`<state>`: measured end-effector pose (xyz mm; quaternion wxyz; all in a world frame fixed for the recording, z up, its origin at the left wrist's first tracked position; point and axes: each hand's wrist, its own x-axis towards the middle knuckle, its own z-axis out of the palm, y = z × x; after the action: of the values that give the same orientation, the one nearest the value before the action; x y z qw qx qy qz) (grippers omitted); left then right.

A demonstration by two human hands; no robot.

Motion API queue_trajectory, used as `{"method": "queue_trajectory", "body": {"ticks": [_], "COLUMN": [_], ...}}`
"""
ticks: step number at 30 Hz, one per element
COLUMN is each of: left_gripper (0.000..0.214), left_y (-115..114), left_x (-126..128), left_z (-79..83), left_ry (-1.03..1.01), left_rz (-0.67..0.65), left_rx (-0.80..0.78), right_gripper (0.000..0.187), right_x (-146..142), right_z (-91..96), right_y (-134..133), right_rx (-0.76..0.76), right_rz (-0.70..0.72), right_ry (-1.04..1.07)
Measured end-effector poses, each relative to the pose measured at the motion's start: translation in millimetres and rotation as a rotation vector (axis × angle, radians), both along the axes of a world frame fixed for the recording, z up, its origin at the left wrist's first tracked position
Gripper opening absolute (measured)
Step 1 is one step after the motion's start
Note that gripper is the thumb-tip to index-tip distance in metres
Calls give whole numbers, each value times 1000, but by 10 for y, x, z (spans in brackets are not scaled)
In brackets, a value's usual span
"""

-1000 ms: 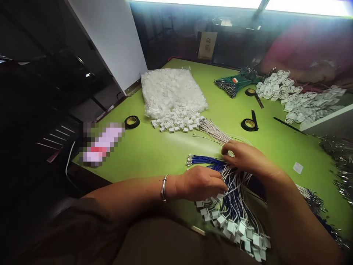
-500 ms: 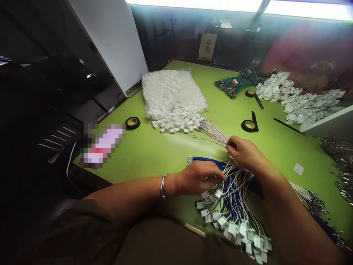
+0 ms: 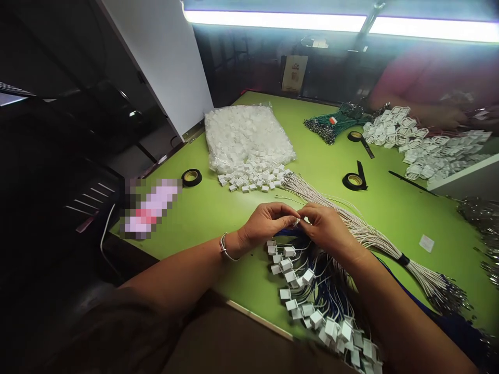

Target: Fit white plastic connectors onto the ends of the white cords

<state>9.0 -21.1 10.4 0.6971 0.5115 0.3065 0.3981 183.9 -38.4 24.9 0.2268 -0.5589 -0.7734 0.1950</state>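
Observation:
My left hand (image 3: 268,222) and my right hand (image 3: 325,226) meet fingertip to fingertip above the front of the table, both in a pinch. A small whitish bit shows between the fingers; the rest is covered, and I cannot tell its kind. Below them lie blue wires (image 3: 325,285) and white wires, many ending in white plastic connector housings (image 3: 331,327) that spread along the table's front edge. Beyond my right hand runs a bundle of white wires (image 3: 374,236), bound with a dark band, its metal-tipped far end close to loose white housings (image 3: 253,176).
A clear bag of white housings (image 3: 247,132) lies at the back. Rolls of black tape (image 3: 192,177) (image 3: 354,181) rest on the green table (image 3: 218,223). Green wires (image 3: 335,122) and white parts (image 3: 401,127) are at the back right. Another person's arm (image 3: 424,111) shows behind the partition.
My left hand has moved up and my right hand left, so their fingertips now meet. My right hand has come off the white wire bundle. The camera view has shifted slightly.

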Motion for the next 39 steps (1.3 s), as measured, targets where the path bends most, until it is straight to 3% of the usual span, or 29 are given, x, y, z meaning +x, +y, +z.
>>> {"method": "queue_trajectory", "body": {"ticks": [3,8,11,17,23,29,34,39], "left_gripper": [22,29,32,34,34,35,36,36], "left_y": [16,56,78,119,113,120,121,104], "left_x": [0,4,-8,-26,-36,-52,-53,-26], "left_z": [-27,-91,-122,-147,-102,-124,-135,-115], "left_ry": [-44,-96,-133,-126,-76,-66,-66,-30], "left_rz": [12,71,69,14,-21,-30,-39,-34], "left_rx": [-68,-238,-331,-369,-395,-396,-375,-302], "right_gripper": [15,13,17,17,19,23,24,25], "right_x": [-57,-32,-27,-92,-105,-88,-57,-42], "right_z": [-26,-68,-89,-144,-156,-169,-167,-130], "right_y": [-2,-17,-65,-110,-134,-167,-161,-126], "right_rx": [-2,103,109,166,261,346,286,133], "right_rz": [-46,-295,-237,-153,-179,-115,-87,-42], "right_ry": [25,203,258,178,-22,-196,-174,-94]}}
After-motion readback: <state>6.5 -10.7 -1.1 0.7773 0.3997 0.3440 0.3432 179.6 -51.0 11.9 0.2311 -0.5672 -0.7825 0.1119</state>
